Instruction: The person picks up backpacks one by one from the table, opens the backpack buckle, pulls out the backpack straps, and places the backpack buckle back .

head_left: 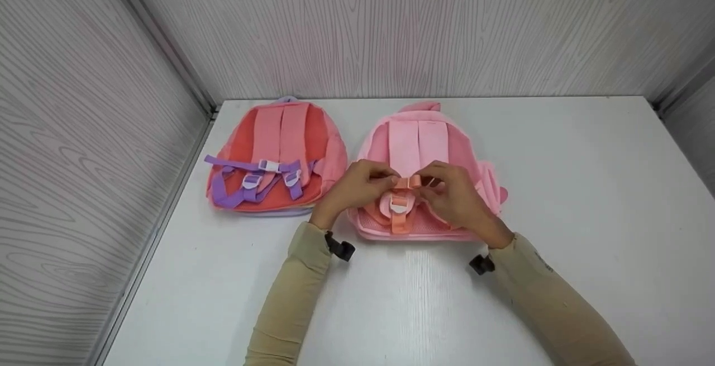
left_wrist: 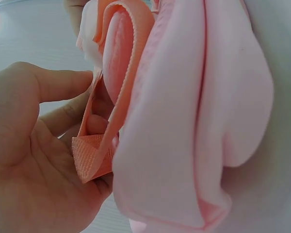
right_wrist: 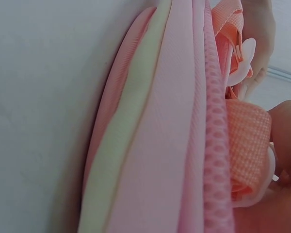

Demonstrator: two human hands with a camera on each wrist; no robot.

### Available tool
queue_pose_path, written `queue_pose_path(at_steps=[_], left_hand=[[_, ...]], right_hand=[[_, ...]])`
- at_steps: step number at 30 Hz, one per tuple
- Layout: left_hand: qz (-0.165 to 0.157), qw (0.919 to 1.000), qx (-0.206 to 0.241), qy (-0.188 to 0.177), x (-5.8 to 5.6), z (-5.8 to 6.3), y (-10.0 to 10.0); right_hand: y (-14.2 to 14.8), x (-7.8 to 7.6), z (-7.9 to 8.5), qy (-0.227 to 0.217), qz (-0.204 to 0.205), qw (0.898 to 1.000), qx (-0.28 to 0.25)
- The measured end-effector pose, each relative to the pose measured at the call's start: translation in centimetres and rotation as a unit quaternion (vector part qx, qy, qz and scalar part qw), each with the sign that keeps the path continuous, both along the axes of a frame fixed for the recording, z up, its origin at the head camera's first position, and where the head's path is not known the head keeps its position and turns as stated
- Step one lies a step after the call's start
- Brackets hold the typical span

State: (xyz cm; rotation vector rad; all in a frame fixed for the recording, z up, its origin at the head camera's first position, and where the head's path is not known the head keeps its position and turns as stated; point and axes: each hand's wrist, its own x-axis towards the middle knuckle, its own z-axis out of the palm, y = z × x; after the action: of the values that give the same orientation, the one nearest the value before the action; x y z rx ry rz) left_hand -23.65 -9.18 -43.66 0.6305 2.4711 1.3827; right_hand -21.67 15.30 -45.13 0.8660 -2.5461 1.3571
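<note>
A pink backpack (head_left: pixel 459 145) lies back-panel up on the white table, with orange webbing straps and a white buckle (head_left: pixel 399 205) near its lower middle. Above that buckle, my left hand (head_left: pixel 360 186) pinches an orange strap (head_left: pixel 402 183) between thumb and fingers. From the other side my right hand (head_left: pixel 455 197) pinches the same strap close to its looped end. The left wrist view shows the webbing (left_wrist: pixel 123 94) looping past the left fingers. In the right wrist view, folded webbing (right_wrist: pixel 250 141) and a white plastic piece (right_wrist: pixel 245 63) sit beside the backpack's mesh edge.
To the left lies a second backpack (head_left: pixel 325 142), coral and red, with purple straps (head_left: pixel 226 198) and white buckles. Wood-patterned panels (head_left: pixel 391 31) stand behind and at both sides of the table (head_left: pixel 368 310).
</note>
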Motion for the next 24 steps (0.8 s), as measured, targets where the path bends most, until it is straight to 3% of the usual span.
queue_pose_path(at_steps=[24], left_hand=[[0.0, 0.9996, 0.026, 0.007, -0.45, -0.54, -0.17]], right_hand=[[-0.07, 0.01, -0.4, -0.004, -0.003, 1.0, 0.006]])
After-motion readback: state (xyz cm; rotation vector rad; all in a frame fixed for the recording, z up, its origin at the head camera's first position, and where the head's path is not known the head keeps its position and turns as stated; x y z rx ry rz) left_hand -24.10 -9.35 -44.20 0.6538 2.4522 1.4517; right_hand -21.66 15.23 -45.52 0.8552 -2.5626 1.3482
